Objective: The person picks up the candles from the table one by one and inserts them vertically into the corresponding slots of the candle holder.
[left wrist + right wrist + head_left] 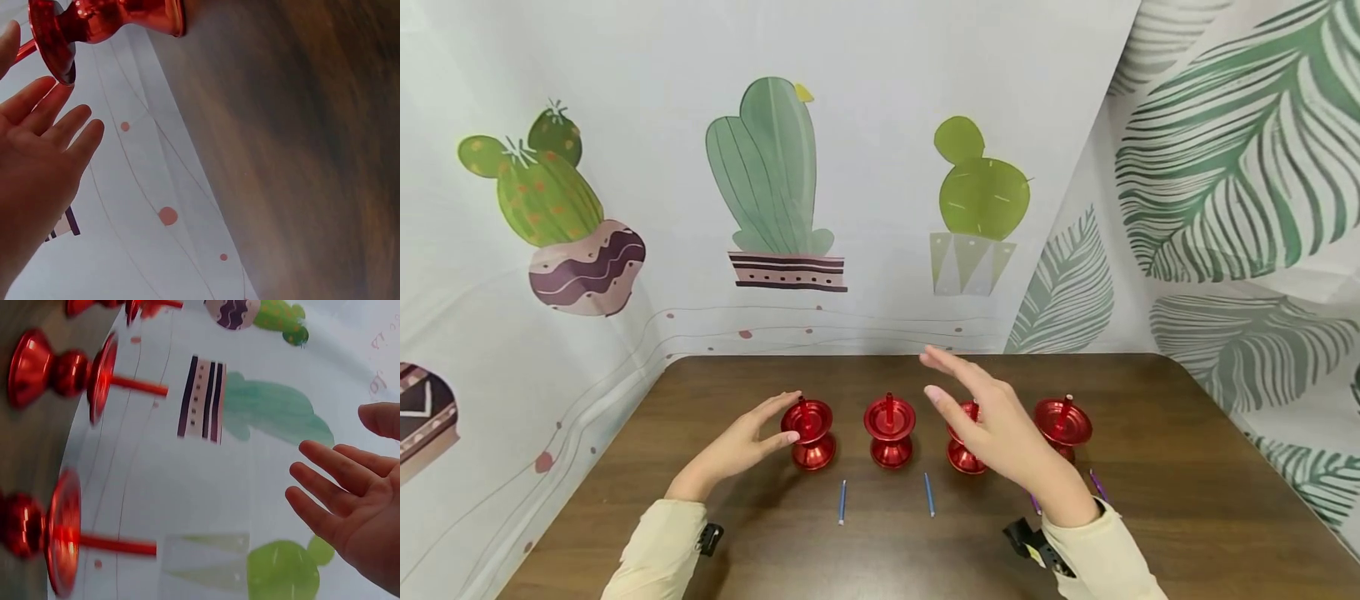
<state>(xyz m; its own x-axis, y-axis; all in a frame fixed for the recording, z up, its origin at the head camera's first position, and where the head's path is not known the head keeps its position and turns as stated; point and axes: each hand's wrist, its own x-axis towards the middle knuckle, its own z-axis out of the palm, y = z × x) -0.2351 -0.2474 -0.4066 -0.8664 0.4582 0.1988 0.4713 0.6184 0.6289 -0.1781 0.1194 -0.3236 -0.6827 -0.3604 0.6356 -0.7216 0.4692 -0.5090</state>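
Several shiny red metal candle holders stand in a row, each with a thin red upright tube in its dish. My left hand (737, 446) is at the leftmost holder (815, 452), its spread fingertips and thumb right at the dish's rim. In the left wrist view, that hand's fingers (76, 125) are extended beside the red dish (55, 53). Raised in the air, my right hand (1000, 433) overlaps the third holder (964, 456) in the head view. Its fingers (319, 509) are spread with nothing between them. The second holder (891, 450) stands between the hands.
Two thin blue candles (842, 502) lie in front of the holders. Two purple candles (1098, 486) lie at the right, one partly behind my right forearm. A fourth red holder (1072, 427) stands rightmost on the brown wooden table (850, 567). Patterned cloth (880, 192) hangs behind.
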